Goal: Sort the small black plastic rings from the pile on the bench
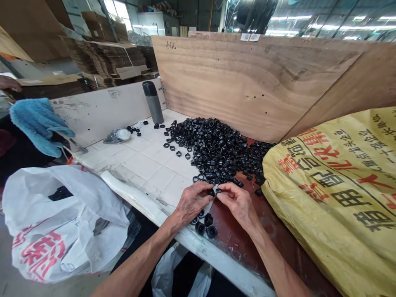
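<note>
My left hand (195,201) is pinched on a small black plastic part (211,192) at the front of the bench. Close beside it, my right hand (236,202) pinches another small black piece (218,190) between thumb and forefinger. The two pieces are a short gap apart, and the fingers partly cover both. Right behind my hands lies a big heap of black plastic rings (213,144). Several black caps (211,232) rest below my left hand, near the bench edge.
A yellow printed sack (334,185) bulges on the right. A white plastic bag (62,222) hangs at the left, below a blue towel (40,121). A grey flask (153,103) stands by the wooden boards (241,82). Another person's hand (9,83) shows at the far left.
</note>
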